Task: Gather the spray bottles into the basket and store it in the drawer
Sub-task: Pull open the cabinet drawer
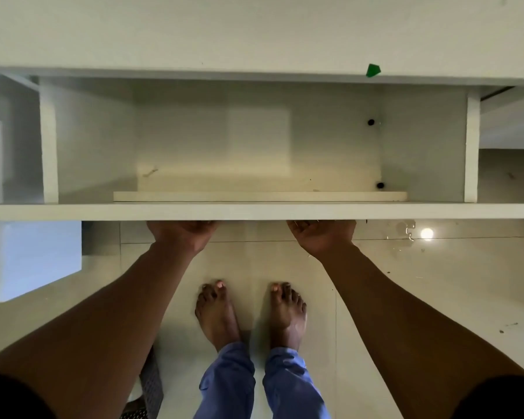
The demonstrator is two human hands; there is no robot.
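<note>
A wide white drawer (pixel 254 211) stands pulled out in front of me, and its inside is bare. My left hand (pixel 182 235) and my right hand (pixel 322 237) both grip the underside of the drawer's front panel, fingers curled out of sight beneath it. A dark mesh basket (pixel 152 385) shows partly on the floor at the bottom left, behind my left forearm. No spray bottles are in view.
A white countertop (pixel 254 31) runs above the drawer, with a small green piece (pixel 372 70) at its edge. A white box (pixel 31 261) stands on the tiled floor at left. My bare feet (pixel 248 313) are below the drawer. Small debris dots the floor at right.
</note>
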